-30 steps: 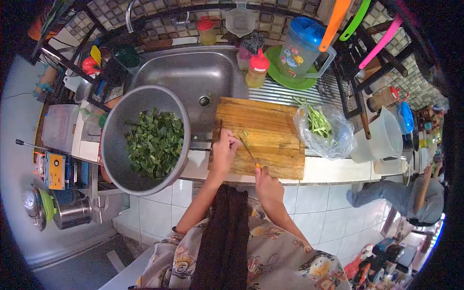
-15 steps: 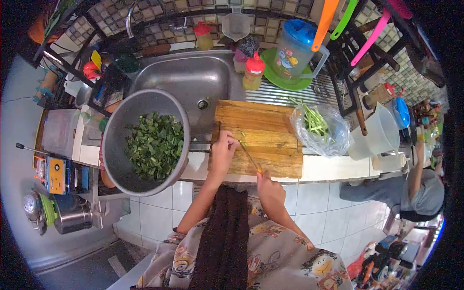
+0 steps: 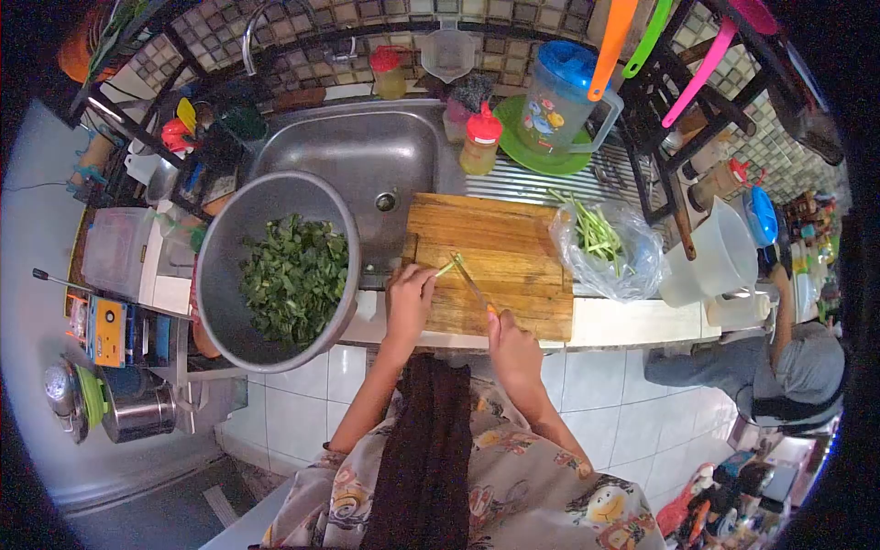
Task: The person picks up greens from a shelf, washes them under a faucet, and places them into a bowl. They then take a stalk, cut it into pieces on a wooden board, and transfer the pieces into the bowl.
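Observation:
My left hand [image 3: 410, 298] is closed on a short pale green stem [image 3: 445, 269] over the left part of the wooden cutting board [image 3: 513, 229]. In my right hand [image 3: 515, 353] is a knife [image 3: 475, 291] with an orange-yellow handle, its blade tip close to the stem's end. Left of the board, a large grey basin [image 3: 215, 266] holds a heap of chopped green leaves [image 3: 298, 275]. More cut green stems [image 3: 596, 231] lie in a clear plastic bag [image 3: 644, 246] at the board's right edge.
Behind the basin is a steel sink [image 3: 367, 137]. A red-capped bottle [image 3: 480, 142] and a blue-lidded jug [image 3: 555, 101] on a green plate [image 3: 513, 119] stand behind the board. Colourful utensils hang overhead. Another person [image 3: 793, 367] is at the far right.
My left hand has shifted slightly left and down, and the stem in its fingers now shows clearly. Small green pieces seen on the board near the blade no longer show there.

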Demonstrator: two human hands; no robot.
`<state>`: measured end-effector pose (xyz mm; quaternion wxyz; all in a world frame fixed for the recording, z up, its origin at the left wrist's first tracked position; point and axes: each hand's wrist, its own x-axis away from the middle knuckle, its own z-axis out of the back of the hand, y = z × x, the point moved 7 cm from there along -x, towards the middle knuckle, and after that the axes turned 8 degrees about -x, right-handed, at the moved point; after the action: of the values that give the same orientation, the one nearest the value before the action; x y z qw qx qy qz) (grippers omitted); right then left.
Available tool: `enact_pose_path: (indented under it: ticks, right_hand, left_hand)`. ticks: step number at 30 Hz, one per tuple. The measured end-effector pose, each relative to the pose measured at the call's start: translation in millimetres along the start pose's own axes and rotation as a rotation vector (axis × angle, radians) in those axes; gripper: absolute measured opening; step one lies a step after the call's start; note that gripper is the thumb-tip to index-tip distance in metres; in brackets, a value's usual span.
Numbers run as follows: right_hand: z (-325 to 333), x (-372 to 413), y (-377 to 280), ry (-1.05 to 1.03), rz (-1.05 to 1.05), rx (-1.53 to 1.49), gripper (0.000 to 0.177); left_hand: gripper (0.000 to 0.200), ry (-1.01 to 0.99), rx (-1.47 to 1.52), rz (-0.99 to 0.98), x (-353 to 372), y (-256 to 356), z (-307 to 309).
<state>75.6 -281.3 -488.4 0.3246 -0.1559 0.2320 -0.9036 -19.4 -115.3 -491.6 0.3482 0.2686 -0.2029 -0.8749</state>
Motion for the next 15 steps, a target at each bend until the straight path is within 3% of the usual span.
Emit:
enact_pose_path:
  ticks: [7,9,15]
  right_hand:
    - [-17.5,-7.0,-10.5,0.008,0.059,0.095,0.034]
    - [-18.0,-5.1,-16.7,0.117,0.101,0.164,0.032]
    - [-28.1,-13.1,-15.3,0.04,0.058,0.072,0.033]
  left_hand:
    - [0.012,0.02,0.061,0.026,0.3,-1.8,-2.0]
    - [0.011,0.028,0.066,0.012,-1.9,0.8,-0.6]
    - [0.011,0.039,0.042,0.004,-0.4,0.9,-3.4]
